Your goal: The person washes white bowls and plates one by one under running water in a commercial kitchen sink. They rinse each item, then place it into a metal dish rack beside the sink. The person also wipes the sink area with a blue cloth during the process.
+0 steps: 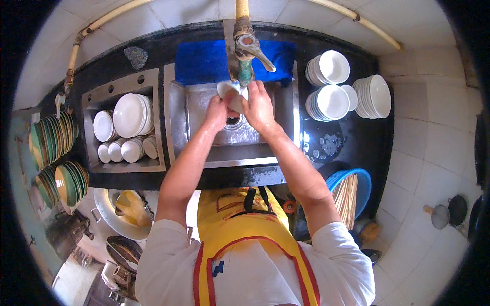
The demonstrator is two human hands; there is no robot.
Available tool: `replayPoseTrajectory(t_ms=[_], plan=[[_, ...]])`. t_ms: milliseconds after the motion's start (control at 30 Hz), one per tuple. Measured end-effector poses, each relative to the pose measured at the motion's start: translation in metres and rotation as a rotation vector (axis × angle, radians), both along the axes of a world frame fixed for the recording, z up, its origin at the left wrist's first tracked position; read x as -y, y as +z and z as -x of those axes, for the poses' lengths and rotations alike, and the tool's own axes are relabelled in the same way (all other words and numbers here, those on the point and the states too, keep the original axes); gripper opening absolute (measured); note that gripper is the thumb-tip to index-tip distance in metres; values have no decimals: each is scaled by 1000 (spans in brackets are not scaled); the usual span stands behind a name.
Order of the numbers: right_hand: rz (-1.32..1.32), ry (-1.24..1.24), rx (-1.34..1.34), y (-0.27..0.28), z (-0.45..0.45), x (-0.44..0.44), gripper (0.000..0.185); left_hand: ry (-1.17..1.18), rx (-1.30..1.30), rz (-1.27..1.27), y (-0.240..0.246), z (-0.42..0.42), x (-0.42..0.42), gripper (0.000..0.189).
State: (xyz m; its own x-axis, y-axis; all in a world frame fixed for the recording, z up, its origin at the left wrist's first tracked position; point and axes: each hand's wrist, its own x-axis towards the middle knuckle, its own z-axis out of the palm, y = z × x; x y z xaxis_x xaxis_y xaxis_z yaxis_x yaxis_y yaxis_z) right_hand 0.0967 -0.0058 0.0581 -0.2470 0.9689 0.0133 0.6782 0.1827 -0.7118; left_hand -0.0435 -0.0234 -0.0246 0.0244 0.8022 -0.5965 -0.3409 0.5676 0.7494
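Under the tap (245,72), my left hand (219,113) and my right hand (260,105) hold a small white bowl (225,88) between them, over the steel sink basin (206,130). Both hands' fingers partly cover the bowl. Water seems to run from the spout onto it. Below my hands lies the drain hole (232,120). A blue cloth (199,63) hangs over the sink's back edge, behind the tap.
The left basin (162,162) holds stacked white plates (130,114) and small bowls (133,150). White bowls (333,103) stand in stacks on the black counter at right. A blue basket (365,187) holds chopsticks (346,199). Green-rimmed plates (71,183) stand far left, near a large metal pan (103,214).
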Motion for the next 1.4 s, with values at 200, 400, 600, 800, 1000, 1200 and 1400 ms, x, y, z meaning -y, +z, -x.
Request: replayPoseTrajectory(t_ms=[200,400,600,800,1000,1200,1400], plan=[[-341,170,8,4,-24,16,50,-43,650,22,-14,-17,1,30],[-196,89,74,31,-89,13,63,-691,203,-164,-27,-9,-3,25],[-176,-386,180,72,-203,-19,20,-217,-371,88,-133,9,2,45],[58,-427,525,68,-258,-44,27,-36,-207,314,-211,-5,-16,51],[124,-363,691,49,-268,-55,30,128,-255,233,-240,-20,-22,47],[-158,-348,633,64,-266,-46,27,-328,-1131,-135,-230,-13,-22,44],[-300,-368,102,87,-222,4,14,-22,-99,58,-138,-8,-6,40]])
